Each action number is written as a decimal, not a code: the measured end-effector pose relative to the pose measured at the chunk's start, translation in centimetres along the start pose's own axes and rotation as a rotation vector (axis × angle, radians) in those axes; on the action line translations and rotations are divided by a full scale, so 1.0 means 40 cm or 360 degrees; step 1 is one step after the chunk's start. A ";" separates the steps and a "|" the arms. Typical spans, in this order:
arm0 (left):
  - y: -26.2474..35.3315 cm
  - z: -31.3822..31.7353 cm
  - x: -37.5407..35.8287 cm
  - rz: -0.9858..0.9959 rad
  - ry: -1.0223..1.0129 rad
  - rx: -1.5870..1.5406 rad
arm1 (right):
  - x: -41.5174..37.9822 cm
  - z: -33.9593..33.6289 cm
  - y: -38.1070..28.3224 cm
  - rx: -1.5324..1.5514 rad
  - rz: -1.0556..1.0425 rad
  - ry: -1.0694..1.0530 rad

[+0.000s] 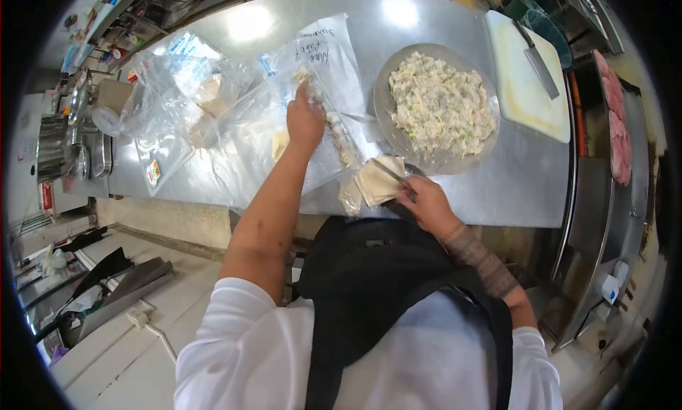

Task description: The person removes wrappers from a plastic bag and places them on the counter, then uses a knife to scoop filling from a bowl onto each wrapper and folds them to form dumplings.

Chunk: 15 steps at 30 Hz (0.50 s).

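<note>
My left hand (306, 120) reaches over a clear plastic sheet (249, 151), its fingers at the upper end of a row of small filled pieces (339, 137). What those fingers hold, if anything, is too small to tell. Near the table's front edge, my right hand (425, 200) grips a thin utensil (391, 172) that lies across a stack of pale square wrappers (379, 183). To the right of the row stands a large glass bowl (382, 101) of chopped, whitish-green filling (440, 103).
A knife (543, 73) rests on a white cutting board (518, 90) at the right. Plastic bags (160, 90) and a clear lid (160, 165) lie at the left of the metal table (526, 190). Handwritten paper (330, 51) is behind my left hand. Meat trays stand far right.
</note>
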<state>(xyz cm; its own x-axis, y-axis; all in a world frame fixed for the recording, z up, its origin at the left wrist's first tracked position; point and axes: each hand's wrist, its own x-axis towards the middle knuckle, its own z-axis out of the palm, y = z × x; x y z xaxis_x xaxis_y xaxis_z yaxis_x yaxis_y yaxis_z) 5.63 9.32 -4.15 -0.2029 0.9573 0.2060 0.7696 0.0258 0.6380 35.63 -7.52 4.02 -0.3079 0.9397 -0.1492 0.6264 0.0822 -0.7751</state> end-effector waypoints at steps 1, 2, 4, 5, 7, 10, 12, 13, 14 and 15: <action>0.012 -0.016 -0.004 -0.0045 0.0026 0.0115 | 0.015 0.027 -0.008 -0.0100 -0.0024 -0.0030; 0.022 -0.037 -0.012 -0.0077 0.0057 -0.0006 | 0.028 0.049 -0.014 -0.0199 -0.0050 -0.0061; 0.060 -0.102 -0.042 -0.0145 0.0117 -0.0242 | 0.040 0.079 -0.026 -0.0264 -0.0002 -0.0056; 0.073 -0.123 -0.067 -0.0121 0.0197 -0.0314 | 0.043 0.088 -0.026 -0.0296 0.0026 -0.0053; 0.122 -0.188 -0.130 -0.0175 -0.0004 -0.0302 | 0.055 0.094 -0.008 -0.0242 0.0020 -0.0028; 0.136 -0.207 -0.293 0.0022 -0.0290 -0.0410 | 0.055 0.097 0.019 -0.0120 0.0069 -0.0024; 0.132 -0.192 -0.387 0.0302 -0.0512 -0.0470 | 0.061 0.097 0.021 -0.0097 0.0141 -0.0051; 0.148 -0.189 -0.418 0.0478 -0.0629 -0.0464 | 0.057 0.090 -0.002 -0.0092 0.0119 -0.0026; 0.160 -0.183 -0.440 0.0522 -0.0686 -0.0478 | 0.048 0.079 -0.026 -0.0086 0.0096 -0.0001; 0.170 -0.176 -0.459 0.0566 -0.0742 -0.0492 | 0.044 0.074 -0.043 -0.0080 0.0072 0.0022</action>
<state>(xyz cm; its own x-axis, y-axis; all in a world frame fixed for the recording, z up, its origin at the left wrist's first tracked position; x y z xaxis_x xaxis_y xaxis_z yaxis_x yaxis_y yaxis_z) 10.33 -10.09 1.62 0.3683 0.9184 0.1447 0.5182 -0.3321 0.7882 31.89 -6.99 3.27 -0.2687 0.9473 -0.1747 0.6748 0.0557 -0.7359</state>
